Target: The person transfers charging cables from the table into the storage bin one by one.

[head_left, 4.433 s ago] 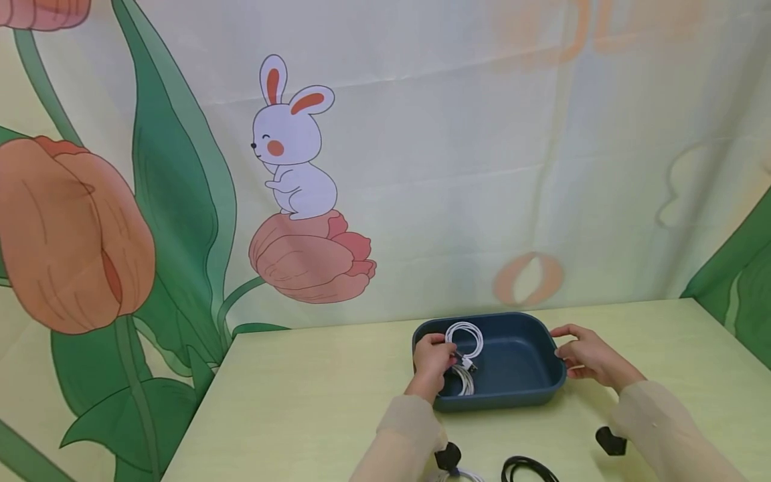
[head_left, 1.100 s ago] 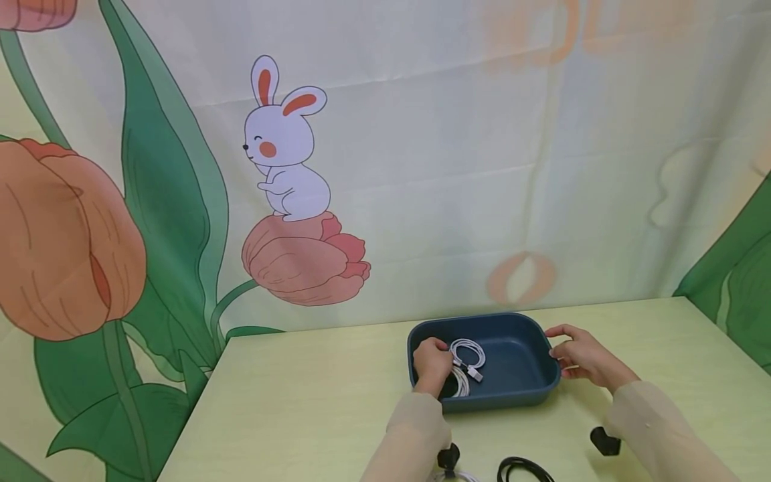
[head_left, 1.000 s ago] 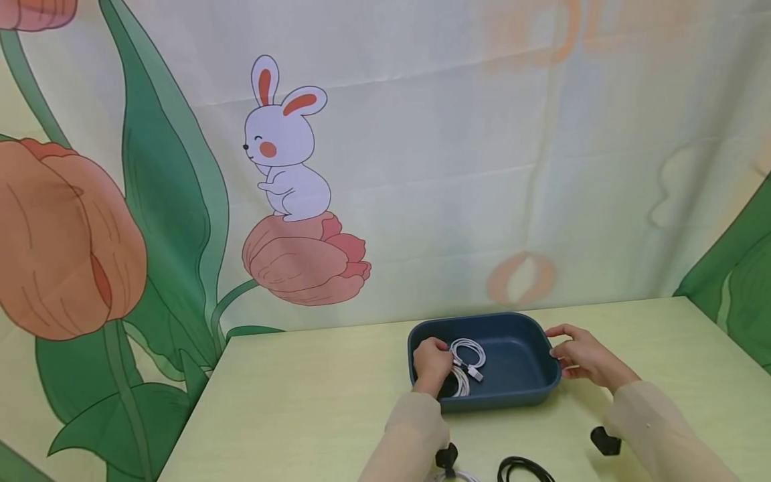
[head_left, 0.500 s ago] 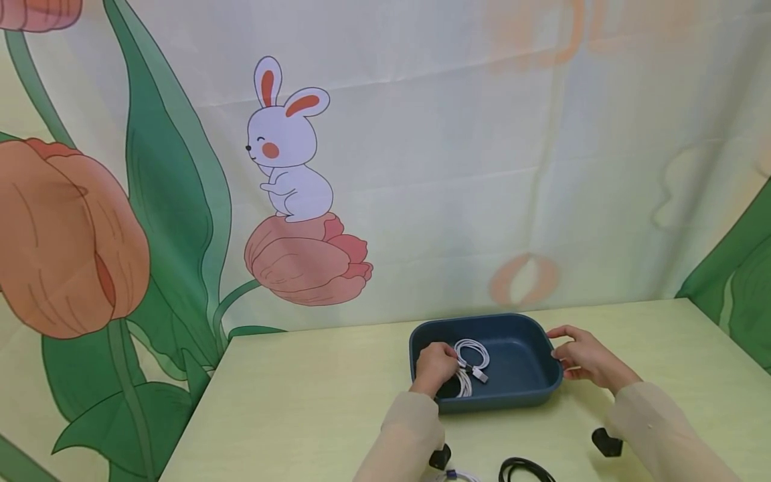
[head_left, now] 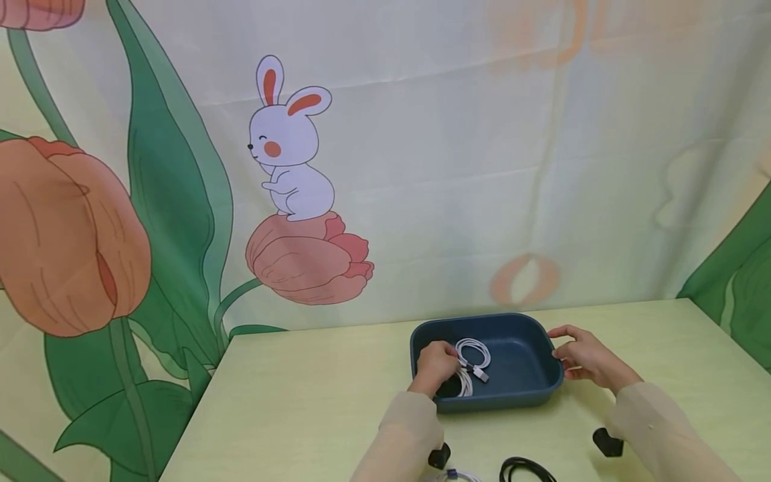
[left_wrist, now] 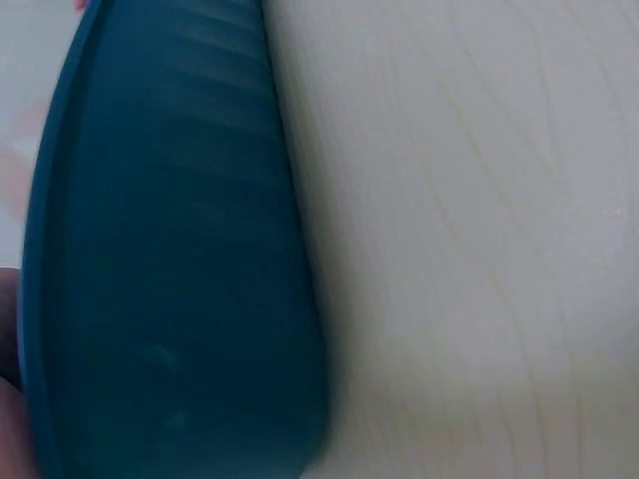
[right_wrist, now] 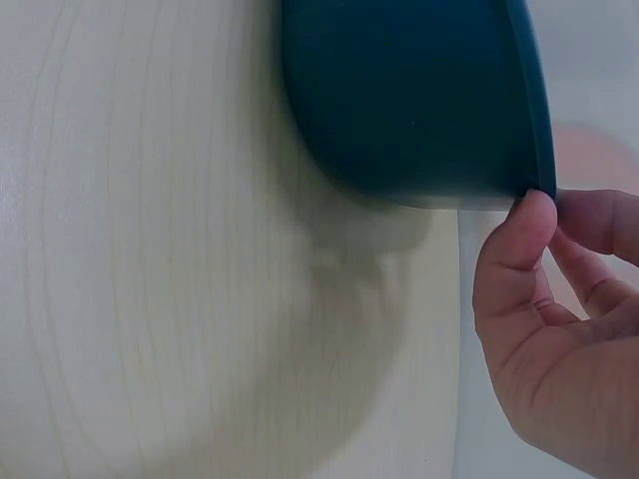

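A dark blue rectangular tray (head_left: 518,400) stands on the table in the head view. My left hand (head_left: 436,365) reaches into its left end, fingertips curled at a coiled white USB cable (head_left: 488,348), whose plug points to the front right. Partly under that hand lies a second coiled white cable (head_left: 466,385). My right hand (head_left: 587,358) pinches the tray's right end at the rim; the right wrist view shows the thumb (right_wrist: 529,225) against the outside of the tray. Only a sliver of the left hand's fingers shows in the left wrist view, beyond the rim.
On the pale wood-grain table (head_left: 301,388), a coiled black cable (head_left: 525,468) and another white cable (head_left: 460,475) lie at the front edge of view. Small black pieces (head_left: 608,442) show by both sleeves. A printed cloth backdrop (head_left: 421,167) hangs behind.
Over the last second my left hand and the USB cable coil shifted slightly right within the tray. Earlier the coil was held higher; it now lies lower. The right hand keeps its place.
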`<action>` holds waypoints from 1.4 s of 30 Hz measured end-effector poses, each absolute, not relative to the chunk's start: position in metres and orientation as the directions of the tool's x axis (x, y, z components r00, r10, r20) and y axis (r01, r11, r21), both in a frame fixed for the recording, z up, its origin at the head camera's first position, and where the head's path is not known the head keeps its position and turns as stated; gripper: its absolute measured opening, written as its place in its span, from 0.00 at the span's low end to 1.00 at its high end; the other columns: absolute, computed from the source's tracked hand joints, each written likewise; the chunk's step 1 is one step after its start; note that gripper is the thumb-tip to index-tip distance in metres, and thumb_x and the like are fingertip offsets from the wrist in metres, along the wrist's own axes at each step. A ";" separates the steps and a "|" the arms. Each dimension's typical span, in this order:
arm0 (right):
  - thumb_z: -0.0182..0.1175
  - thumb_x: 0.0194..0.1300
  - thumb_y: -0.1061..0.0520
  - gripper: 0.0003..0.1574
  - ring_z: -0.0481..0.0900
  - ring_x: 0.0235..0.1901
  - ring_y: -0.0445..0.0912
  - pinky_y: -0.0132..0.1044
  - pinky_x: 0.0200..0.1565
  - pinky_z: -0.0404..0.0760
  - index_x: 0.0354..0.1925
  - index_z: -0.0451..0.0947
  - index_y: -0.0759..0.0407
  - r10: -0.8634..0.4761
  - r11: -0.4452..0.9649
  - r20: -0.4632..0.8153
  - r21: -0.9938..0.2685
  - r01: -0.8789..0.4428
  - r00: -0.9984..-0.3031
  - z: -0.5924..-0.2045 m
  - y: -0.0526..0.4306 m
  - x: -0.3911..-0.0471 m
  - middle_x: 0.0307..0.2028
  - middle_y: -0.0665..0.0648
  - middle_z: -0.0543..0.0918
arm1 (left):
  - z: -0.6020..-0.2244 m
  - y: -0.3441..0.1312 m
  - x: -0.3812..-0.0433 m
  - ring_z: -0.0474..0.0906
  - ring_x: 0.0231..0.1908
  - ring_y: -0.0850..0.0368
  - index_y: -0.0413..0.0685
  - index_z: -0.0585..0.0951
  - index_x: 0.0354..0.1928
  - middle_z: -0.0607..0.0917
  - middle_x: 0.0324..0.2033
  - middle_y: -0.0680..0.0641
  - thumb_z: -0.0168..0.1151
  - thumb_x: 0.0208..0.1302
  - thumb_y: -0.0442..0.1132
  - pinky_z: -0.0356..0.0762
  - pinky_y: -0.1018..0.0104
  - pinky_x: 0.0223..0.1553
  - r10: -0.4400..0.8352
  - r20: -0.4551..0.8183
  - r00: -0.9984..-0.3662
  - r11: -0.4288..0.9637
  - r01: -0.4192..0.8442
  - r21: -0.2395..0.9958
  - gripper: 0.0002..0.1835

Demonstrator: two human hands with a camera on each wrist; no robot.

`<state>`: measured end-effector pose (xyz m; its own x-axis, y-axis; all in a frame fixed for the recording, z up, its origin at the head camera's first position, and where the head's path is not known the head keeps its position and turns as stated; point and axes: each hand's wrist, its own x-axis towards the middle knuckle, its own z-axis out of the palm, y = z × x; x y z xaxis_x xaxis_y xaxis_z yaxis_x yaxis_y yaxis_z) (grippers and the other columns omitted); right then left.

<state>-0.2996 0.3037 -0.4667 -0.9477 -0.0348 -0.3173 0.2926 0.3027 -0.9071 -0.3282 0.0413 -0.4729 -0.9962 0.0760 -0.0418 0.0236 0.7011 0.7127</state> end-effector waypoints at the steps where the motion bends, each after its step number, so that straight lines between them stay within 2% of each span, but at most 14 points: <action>1: 0.48 0.58 0.63 0.31 0.71 0.19 0.42 0.33 0.25 0.74 0.60 0.53 0.63 -0.036 0.303 -0.318 -0.907 0.292 -0.948 -0.467 0.304 -0.300 0.24 0.54 0.72 | -0.473 0.041 -0.328 0.69 0.22 0.58 0.44 0.80 0.27 0.79 0.23 0.49 0.62 0.46 0.32 0.65 0.72 0.20 0.074 -0.042 -0.996 0.691 0.021 0.722 0.03; 6: 0.49 0.57 0.62 0.30 0.72 0.19 0.42 0.34 0.25 0.75 0.58 0.54 0.63 -0.066 0.293 -0.308 -0.915 0.277 -0.949 -0.466 0.306 -0.299 0.25 0.54 0.73 | -0.467 0.039 -0.329 0.68 0.15 0.61 0.43 0.80 0.30 0.78 0.22 0.50 0.61 0.48 0.32 0.65 0.73 0.17 0.090 -0.058 -0.994 0.642 0.013 0.767 0.04; 13: 0.52 0.56 0.61 0.31 0.73 0.19 0.42 0.34 0.26 0.75 0.57 0.55 0.63 -0.105 0.288 -0.304 -0.920 0.264 -0.947 -0.468 0.309 -0.300 0.25 0.55 0.72 | -0.456 0.032 -0.325 0.67 0.15 0.61 0.40 0.79 0.33 0.78 0.24 0.49 0.61 0.49 0.31 0.67 0.74 0.16 0.160 -0.096 -0.982 0.588 0.016 0.809 0.08; 19: 0.48 0.58 0.63 0.31 0.72 0.19 0.42 0.34 0.25 0.74 0.60 0.53 0.63 -0.046 0.309 -0.320 -0.906 0.291 -0.946 -0.464 0.303 -0.298 0.26 0.54 0.72 | -0.451 0.028 -0.324 0.73 0.22 0.58 0.40 0.79 0.37 0.79 0.27 0.49 0.60 0.52 0.33 0.73 0.70 0.21 0.210 -0.157 -0.965 0.549 -0.016 0.836 0.09; 26: 0.48 0.58 0.64 0.31 0.71 0.18 0.41 0.33 0.24 0.74 0.60 0.52 0.64 -0.059 0.302 -0.315 -0.910 0.283 -0.947 -0.464 0.303 -0.298 0.24 0.53 0.72 | -0.449 0.023 -0.323 0.70 0.24 0.63 0.40 0.78 0.40 0.78 0.26 0.50 0.59 0.54 0.33 0.73 0.70 0.23 0.272 -0.196 -0.942 0.486 -0.041 0.873 0.11; 33: 0.48 0.58 0.64 0.31 0.71 0.17 0.40 0.33 0.24 0.74 0.60 0.53 0.63 -0.056 0.304 -0.319 -0.908 0.288 -0.946 -0.464 0.303 -0.298 0.25 0.53 0.72 | -0.446 0.018 -0.320 0.75 0.30 0.59 0.42 0.77 0.42 0.80 0.32 0.49 0.58 0.55 0.35 0.77 0.63 0.31 0.357 -0.216 -0.908 0.448 -0.037 0.893 0.11; 42: 0.48 0.58 0.64 0.31 0.71 0.18 0.41 0.33 0.24 0.74 0.60 0.52 0.64 -0.055 0.322 -0.317 -0.903 0.283 -0.947 -0.462 0.301 -0.297 0.25 0.54 0.71 | -0.442 0.015 -0.311 0.77 0.34 0.53 0.41 0.75 0.43 0.80 0.31 0.49 0.56 0.58 0.36 0.77 0.65 0.31 0.454 -0.235 -0.859 0.389 -0.046 0.920 0.12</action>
